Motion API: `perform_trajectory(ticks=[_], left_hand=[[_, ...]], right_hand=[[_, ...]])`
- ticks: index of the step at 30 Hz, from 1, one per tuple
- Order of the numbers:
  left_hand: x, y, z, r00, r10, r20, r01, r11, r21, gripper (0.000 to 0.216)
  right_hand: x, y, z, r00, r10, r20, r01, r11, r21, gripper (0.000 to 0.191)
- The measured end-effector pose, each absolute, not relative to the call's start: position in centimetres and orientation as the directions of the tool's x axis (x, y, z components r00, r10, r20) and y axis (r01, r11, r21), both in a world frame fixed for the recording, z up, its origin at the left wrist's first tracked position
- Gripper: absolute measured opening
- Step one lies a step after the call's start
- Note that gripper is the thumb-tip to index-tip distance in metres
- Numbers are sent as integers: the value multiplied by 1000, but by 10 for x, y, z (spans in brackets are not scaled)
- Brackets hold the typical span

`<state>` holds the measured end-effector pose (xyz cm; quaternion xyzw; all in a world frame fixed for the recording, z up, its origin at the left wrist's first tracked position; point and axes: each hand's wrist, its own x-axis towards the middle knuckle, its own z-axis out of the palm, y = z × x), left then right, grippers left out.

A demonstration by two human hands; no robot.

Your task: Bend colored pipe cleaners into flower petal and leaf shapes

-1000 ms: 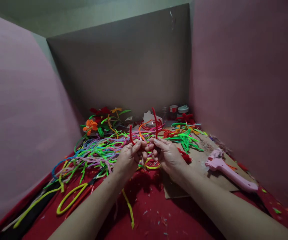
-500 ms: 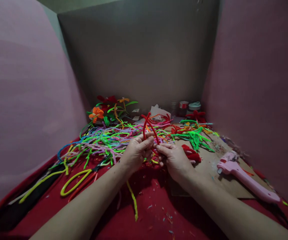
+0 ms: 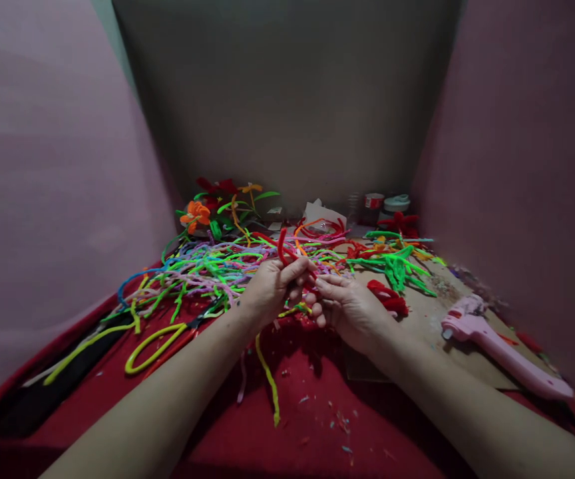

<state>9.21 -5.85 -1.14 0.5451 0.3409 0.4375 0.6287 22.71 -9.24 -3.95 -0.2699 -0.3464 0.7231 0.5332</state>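
Note:
Both hands meet over the red cloth and pinch one red pipe cleaner [image 3: 283,247] between them. My left hand [image 3: 272,289] is closed on it, and a small red loop rises above its fingers. My right hand [image 3: 352,309] grips the same red pipe cleaner from the right, with fingers pressed together. Just behind the hands lies a tangled heap of coloured pipe cleaners [image 3: 207,269]. How the red piece runs inside the fingers is hidden.
A pink glue gun [image 3: 497,346] lies on a cardboard sheet [image 3: 437,319] at the right. Finished pipe-cleaner flowers [image 3: 207,213] and small jars [image 3: 375,203] stand at the back. Green pieces [image 3: 397,266] lie right of centre. Yellow loops [image 3: 152,339] rest at the left. Pink walls close in both sides.
The tall red ends that stood upright above the hands have been bent down into a small loop. The view has tilted down slightly, and the hands stay together.

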Motion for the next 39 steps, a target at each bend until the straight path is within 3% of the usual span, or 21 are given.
perform_trajectory(ticks=[12,19,26,31,39], left_hand=[[91,-62,-10,462,881,107,-227,1,974,22],[93,-63,-9,465,873,147,-287,-8,958,19],[92,-59,-10,475,871,124,-254,1,967,18],[85,-51,-9,371,908,192,-283,-87,955,20],[71,-42,6,177,955,238,-331,-170,928,14]], right_hand=[[223,-88,-43,-198,965,-169,-708,-260,-657,5],[225,-90,-42,-176,976,-132,-615,-213,-759,8],[228,-93,-40,-153,988,-35,-347,-87,-934,19],[221,-100,-38,-110,992,-67,-262,-94,-960,18],[216,-105,-41,-153,982,-111,-268,-150,-952,20]])
